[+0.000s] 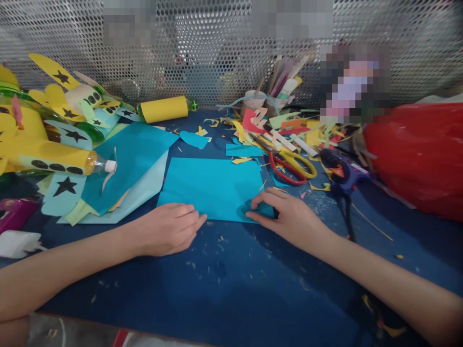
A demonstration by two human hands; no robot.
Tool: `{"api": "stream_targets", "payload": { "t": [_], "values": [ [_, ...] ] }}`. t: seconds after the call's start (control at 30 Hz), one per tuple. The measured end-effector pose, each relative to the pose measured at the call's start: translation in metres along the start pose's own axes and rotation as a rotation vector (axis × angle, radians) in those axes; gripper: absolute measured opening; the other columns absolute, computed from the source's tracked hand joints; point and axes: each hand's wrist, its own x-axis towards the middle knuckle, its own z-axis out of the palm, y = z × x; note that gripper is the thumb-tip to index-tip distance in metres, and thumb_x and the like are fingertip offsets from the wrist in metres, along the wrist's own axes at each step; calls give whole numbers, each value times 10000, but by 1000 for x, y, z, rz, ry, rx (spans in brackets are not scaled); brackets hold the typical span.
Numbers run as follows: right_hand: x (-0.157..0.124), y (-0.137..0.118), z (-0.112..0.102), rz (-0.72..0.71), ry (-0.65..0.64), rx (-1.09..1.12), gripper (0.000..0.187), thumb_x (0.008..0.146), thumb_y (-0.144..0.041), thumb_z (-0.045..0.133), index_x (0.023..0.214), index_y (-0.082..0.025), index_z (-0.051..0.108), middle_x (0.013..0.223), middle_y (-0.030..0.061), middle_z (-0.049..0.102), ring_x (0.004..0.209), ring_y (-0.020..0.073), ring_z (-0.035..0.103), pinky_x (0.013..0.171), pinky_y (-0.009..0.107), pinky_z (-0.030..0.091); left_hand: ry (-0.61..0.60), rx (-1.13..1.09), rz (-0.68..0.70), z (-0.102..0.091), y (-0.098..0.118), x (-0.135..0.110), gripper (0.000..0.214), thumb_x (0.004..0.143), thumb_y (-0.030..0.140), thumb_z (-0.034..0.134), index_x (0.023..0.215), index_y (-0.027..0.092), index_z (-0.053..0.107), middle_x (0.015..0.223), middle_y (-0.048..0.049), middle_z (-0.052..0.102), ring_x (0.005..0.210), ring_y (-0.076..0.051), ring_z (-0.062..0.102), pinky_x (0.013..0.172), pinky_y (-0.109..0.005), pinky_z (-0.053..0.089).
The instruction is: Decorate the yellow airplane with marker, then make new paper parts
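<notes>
A bright blue sheet of paper (213,180) lies flat on the dark blue table in front of me. My left hand (171,229) rests over its near left corner, fingers curled together and the thumb along the near edge; the grip underneath is partly hidden. At the near right corner, my right hand (277,209) bends its thumb and fingers toward each other with the tips on the sheet. Beyond the sheet's far right corner are red-and-yellow-handled scissors (291,166), with blue paper offcuts (244,150) beside them.
Yellow paper-covered bottle planes (60,154) crowd the left, beside stacked coloured sheets (135,149). Behind lie a yellow-wrapped bottle (164,109), paper scraps (278,127) and cups of sticks (253,100). A glue gun (343,171) and large red object (419,154) are right. Perforated metal (202,43) stands behind.
</notes>
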Motion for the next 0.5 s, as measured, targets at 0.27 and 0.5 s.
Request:
{"api": "stream_targets", "payload": {
  "t": [0.27,0.5],
  "values": [
    [-4,-8,2,-384,136,-238,243,945,-149,500,1033,-261,697,1048,67,666,938,202,580,871,389,433,-76,-61,5,1,-4,2,426,991,259,388,1344,51,508,938,-112,678,864,-239,614,753,-368,507],
    [-4,-21,1,-497,66,-340,354,960,-298,504,1301,-349,585,1239,21,666,1200,241,550,1169,526,187,-38,-94,-58,6,-3,0,402,995,299,394,1319,117,546,1107,-153,651,1054,-271,594,878,-398,506]
  ]
}}
